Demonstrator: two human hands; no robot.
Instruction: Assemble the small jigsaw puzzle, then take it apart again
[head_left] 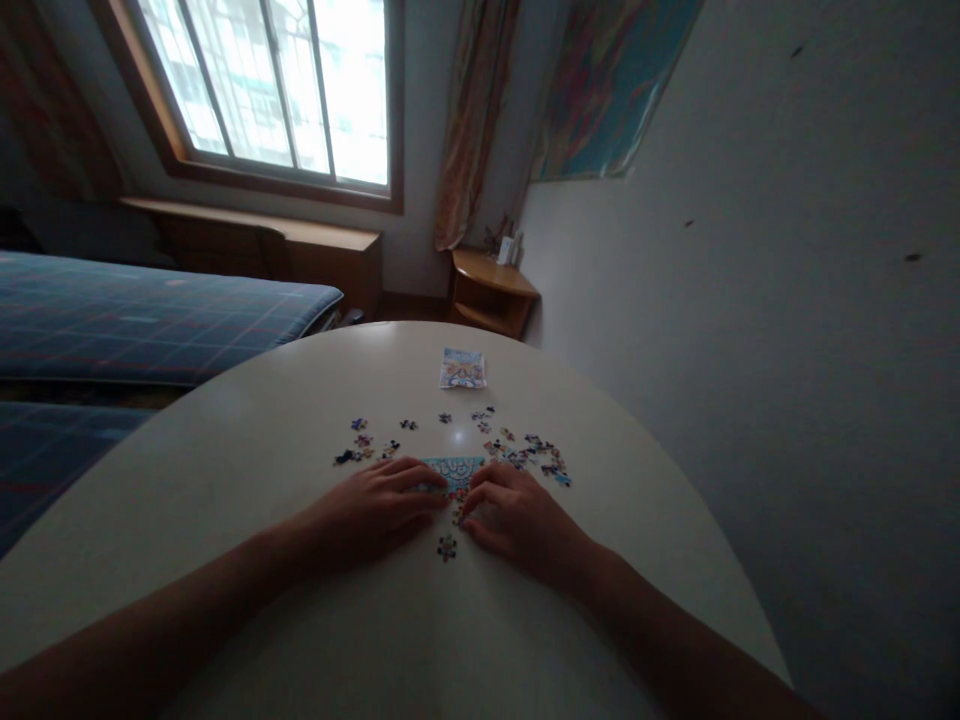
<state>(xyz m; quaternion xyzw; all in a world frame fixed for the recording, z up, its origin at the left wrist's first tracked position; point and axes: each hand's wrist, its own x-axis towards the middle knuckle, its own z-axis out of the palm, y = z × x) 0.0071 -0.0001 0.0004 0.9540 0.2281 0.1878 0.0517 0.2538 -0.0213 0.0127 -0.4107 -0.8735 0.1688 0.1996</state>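
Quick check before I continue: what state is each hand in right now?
Left hand: palm down, fingers at the blue puzzle section; grip cannot be told.
Right hand: fingers bent at its right side; grip cannot be told.

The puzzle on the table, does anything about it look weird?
Maybe one piece: it sits apart on the person's side of the puzzle, while most loose pieces lie beyond or beside it.

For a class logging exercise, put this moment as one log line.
left hand: at puzzle, left end | right hand: at right end | table: loose pieces, picture
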